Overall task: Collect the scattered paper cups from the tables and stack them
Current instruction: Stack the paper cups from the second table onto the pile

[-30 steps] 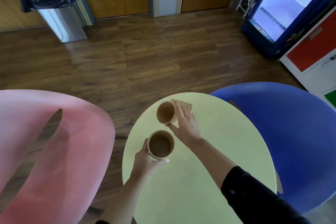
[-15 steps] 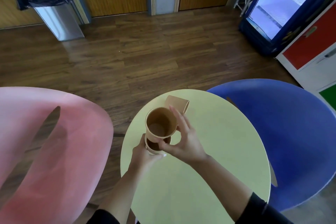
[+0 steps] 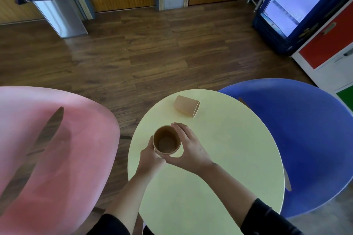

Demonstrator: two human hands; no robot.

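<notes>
A stack of brown paper cups [image 3: 166, 142] stands upright over the left part of the round pale-yellow table [image 3: 219, 168], its mouth facing me. My left hand [image 3: 150, 158] grips the stack from below and the left. My right hand [image 3: 188, 149] wraps its fingers around the stack's right side. How many cups are nested inside cannot be seen. Another brown paper cup [image 3: 187, 106] lies on its side near the table's far edge, mouth pointing right, apart from both hands.
A pink chair [image 3: 53, 154] stands left of the table and a blue chair [image 3: 309, 139] right of it. On the wooden floor beyond are a metal bin with a black liner [image 3: 51, 0] at far left and a blue fridge [image 3: 298, 5] at far right.
My right hand brought the cup it held down into the cup in my left hand; the two are now nested. The lying cup behind them has come into full view.
</notes>
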